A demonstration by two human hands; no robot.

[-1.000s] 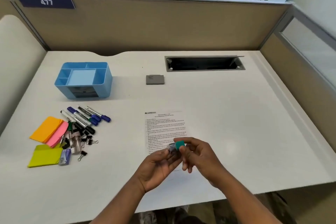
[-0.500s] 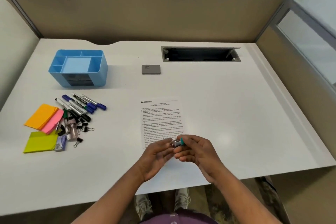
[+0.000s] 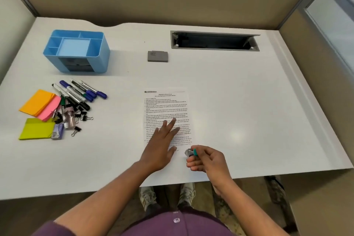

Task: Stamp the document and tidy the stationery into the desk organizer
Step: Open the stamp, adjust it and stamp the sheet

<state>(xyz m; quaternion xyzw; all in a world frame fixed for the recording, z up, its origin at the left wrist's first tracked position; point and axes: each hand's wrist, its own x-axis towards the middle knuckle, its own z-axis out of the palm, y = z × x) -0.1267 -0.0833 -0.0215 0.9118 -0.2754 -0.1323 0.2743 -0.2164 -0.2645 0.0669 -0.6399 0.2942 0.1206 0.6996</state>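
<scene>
On the white desk (image 3: pixel 239 101), near its front edge, a printed document (image 3: pixel 166 107) is laid flat with its long side running away from the person. It is a white sheet covered in dense lines of small black text, with a small dark logo at the top left corner; the script is too fine to be read. The left hand (image 3: pixel 161 143) is spread open, palm down, and pressed on the lower half of the sheet, fingers fanned out toward the text. Just beside it, at the sheet's lower right corner, the right hand (image 3: pixel 207 161) is closed around a small stamp (image 3: pixel 190 153), which is pinched between thumb and fingertips. The stamp is seen as a short silvery body with a teal end; whether its face touches the paper cannot be told.

Well apart, at the back left of the desk, a light blue organizer (image 3: pixel 76 51) with several open compartments and a dark front drawer is set. In front of it markers (image 3: pixel 80 93) with blue and black caps are heaped, next to orange, pink and yellow-green sticky notes (image 3: pixel 38 115) and scattered black binder clips (image 3: pixel 82 117). A small grey pad (image 3: pixel 157 56) is placed near the desk's middle, left of a cable slot (image 3: pixel 214 41).
</scene>
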